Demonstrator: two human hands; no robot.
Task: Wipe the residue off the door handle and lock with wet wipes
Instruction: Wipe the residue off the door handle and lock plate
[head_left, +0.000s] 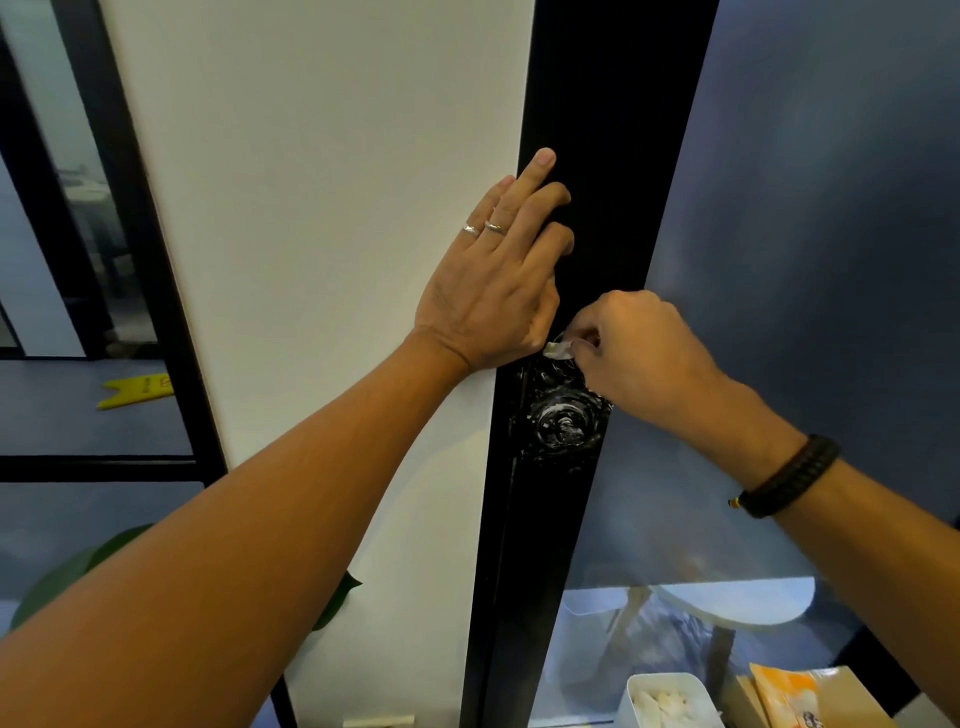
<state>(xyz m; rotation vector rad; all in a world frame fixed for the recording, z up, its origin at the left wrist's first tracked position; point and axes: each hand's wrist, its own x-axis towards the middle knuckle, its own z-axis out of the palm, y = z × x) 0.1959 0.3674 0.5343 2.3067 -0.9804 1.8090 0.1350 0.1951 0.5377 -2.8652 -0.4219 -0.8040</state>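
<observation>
Pinched in the curled fingers of the right hand (641, 353), a small white wipe (558, 351) shows just right of frame centre, pressed to the black door frame (597, 156) directly above the lock (563, 423). Left hand (491, 291) lies flat and spread at frame centre, palm on the white panel (322, 182), fingers reaching right across the panel's edge onto the black frame; two rings sit on its fingers. Its thumb side lies just beside the wipe; whether they touch cannot be told. Lock: a round black fitting below the right hand, smeared with white swirled residue that also speckles the frame around it. No handle can be made out. Right wrist carries a dark braided band (784, 478). Frosted glass (831, 234) fills the right of the frame. Lower right: a white tub (670, 699) holding pale pieces, beside an orange packet (787, 693). Left middle: a yellow sign (137, 389) lies on the floor beyond dark-framed glazing.
</observation>
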